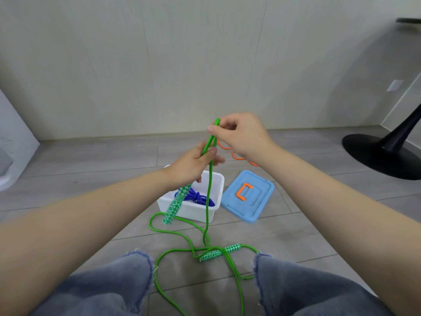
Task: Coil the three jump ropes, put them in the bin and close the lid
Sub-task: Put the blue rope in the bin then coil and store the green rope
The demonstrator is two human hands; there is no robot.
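Left hand (193,166): I grip green rope's handle (174,206).
Right hand (239,135): I pinch folded green rope (210,174).
Bin (214,185): blue rope (196,198) inside.

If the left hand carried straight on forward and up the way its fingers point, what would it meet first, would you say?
Most likely the right hand, which pinches the green rope just above and beyond the left hand. Depth is uncertain; past it, only the orange rope on the floor and the wall show.
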